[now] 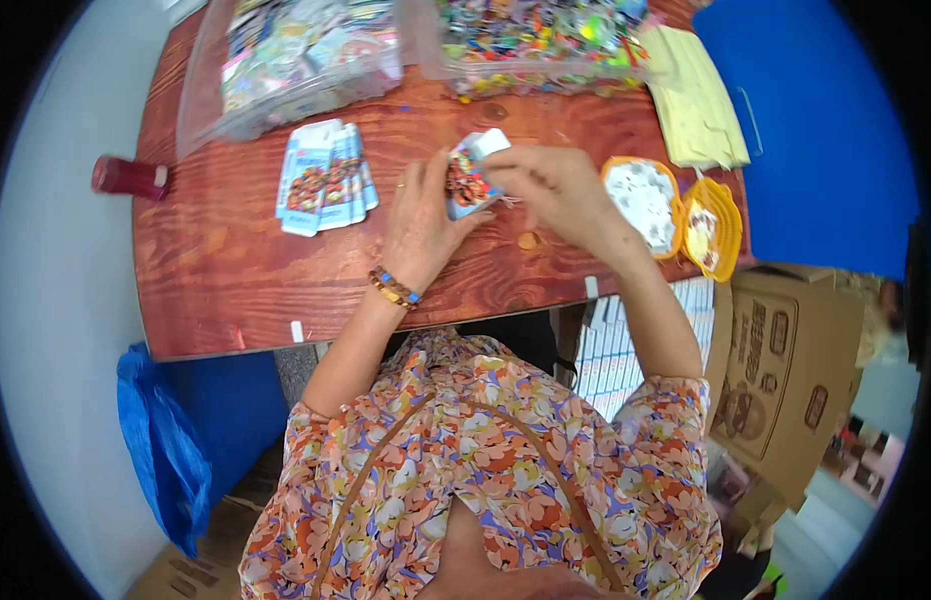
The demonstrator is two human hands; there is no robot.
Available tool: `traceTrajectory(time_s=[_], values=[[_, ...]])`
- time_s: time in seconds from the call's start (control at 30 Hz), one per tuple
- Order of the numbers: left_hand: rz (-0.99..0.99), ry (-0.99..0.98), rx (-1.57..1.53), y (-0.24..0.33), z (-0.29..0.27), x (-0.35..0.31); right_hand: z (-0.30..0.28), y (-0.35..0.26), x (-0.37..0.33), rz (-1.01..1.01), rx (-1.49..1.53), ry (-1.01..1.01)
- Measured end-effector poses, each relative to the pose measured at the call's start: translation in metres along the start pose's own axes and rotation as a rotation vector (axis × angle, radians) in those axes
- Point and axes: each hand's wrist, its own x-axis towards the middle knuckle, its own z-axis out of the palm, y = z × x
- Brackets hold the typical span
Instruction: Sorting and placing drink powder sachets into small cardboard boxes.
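In the middle of the wooden table, my left hand (423,225) grips a small printed carton (468,188) with colourful pictures on it. The carton's white end flap (492,142) stands up at the far end. My right hand (558,190) is at the carton's right side, fingertips pinched together near the flap. Whatever those fingers hold, if anything, is too small to make out. Left of my left hand lies a fanned stack of similar blue-and-white cartons (326,185).
Two clear plastic bins, one (286,108) of flat packets and one (546,74) of small colourful pieces, stand at the back. An orange container (677,190) of white bits, yellow folded cloth (694,95) and a dark red jar (126,177) are on the table. A cardboard box (776,370) stands right.
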Motion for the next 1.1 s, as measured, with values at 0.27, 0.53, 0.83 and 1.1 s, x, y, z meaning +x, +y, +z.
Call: traceTrajectory(time_s=[0.27, 0.53, 0.83, 1.1], values=[[0.04, -0.081, -0.062, 0.004, 0.004, -0.01, -0.094, 0.038, -0.056, 0.329, -0.394, 0.309], [0.072, -0.173, -0.087, 0.027, 0.027, -0.012, -0.104, 0.098, -0.085, 0.433, -0.48, 0.249], [0.088, -0.203, -0.112, 0.033, 0.03, -0.009, -0.123, 0.09, -0.098, 0.51, 0.088, 0.35], [0.119, -0.275, -0.052, 0.042, 0.034, -0.009, -0.125, 0.095, -0.103, 0.467, 0.278, 0.371]])
